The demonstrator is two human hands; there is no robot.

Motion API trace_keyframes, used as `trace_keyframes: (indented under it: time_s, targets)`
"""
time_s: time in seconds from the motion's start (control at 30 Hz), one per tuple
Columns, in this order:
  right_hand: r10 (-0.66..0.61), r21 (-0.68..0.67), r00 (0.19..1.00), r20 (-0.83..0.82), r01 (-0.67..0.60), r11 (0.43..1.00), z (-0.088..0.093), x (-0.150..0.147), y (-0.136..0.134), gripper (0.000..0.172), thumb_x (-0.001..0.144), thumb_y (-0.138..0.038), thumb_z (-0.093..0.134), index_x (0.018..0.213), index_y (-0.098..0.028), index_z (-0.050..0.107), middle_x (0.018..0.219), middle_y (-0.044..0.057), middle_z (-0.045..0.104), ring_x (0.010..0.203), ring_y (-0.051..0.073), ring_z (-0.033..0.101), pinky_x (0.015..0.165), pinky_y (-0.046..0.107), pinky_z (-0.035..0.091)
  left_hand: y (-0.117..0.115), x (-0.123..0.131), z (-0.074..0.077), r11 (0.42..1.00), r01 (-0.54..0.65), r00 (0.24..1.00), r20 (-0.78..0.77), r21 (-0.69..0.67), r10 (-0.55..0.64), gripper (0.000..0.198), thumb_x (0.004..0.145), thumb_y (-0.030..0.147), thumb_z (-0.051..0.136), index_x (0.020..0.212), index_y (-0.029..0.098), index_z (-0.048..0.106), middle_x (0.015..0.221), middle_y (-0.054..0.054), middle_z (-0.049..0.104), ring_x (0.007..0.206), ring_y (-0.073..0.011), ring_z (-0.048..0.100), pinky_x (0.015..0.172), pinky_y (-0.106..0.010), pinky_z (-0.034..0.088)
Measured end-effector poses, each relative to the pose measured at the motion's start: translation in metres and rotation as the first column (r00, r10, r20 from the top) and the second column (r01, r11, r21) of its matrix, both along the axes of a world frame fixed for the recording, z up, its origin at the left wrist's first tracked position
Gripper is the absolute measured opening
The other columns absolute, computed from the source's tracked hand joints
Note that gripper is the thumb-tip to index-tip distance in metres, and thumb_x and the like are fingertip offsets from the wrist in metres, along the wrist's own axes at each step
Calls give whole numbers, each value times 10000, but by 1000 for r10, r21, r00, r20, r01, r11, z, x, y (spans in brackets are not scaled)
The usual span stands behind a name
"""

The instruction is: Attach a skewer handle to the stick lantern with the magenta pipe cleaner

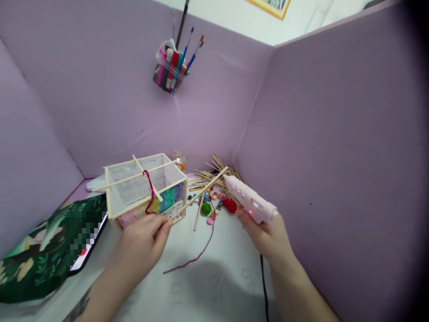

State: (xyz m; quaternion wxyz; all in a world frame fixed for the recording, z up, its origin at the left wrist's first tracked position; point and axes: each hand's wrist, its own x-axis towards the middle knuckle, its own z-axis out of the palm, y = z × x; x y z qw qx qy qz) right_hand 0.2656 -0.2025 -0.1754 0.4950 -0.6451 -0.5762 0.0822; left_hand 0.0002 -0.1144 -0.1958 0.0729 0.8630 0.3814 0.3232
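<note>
Wooden stick [201, 193] sits pinched in my left hand [142, 245] fingers beside the box frame [134, 197]; right hand [270, 235] fingers wrap the glue gun [250, 201] near its tip. I judge gluing; next needs steady aim.

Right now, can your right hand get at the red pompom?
Probably yes: the red pompom lies just ahead of the right hand with nothing between, though the pink glue gun fills its grip.

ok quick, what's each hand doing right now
Left hand: closed, pinching a thin wooden stick.
Right hand: closed around the pink glue gun.
</note>
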Motion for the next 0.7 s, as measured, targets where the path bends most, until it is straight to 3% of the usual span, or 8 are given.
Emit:
trace_keyframes:
  time_s: [0.33, 0.7]
  targets:
    - [34, -30, 999, 6, -34, 999, 1, -6, 0, 212, 867, -373, 572, 953, -187, 622, 651, 0, 505, 569, 138, 477, 526, 259, 398, 0, -1, 0, 998, 14, 999, 32, 63, -16, 242, 914, 309, 471, 788, 192, 642, 736, -1, 676, 684, -143, 641, 621, -256, 436]
    - [74, -14, 996, 56, -74, 997, -1, -8, 1, 185, 853, -338, 597, 970, -218, 675, 790, 56, 670, 770, 215, 639, 656, 304, 521, -1, -2, 0, 996, -21, 1000, -1, 84, 21, 249, 921, 309, 466, 786, 190, 638, 746, -4, 681, 687, -147, 641, 623, -264, 428]
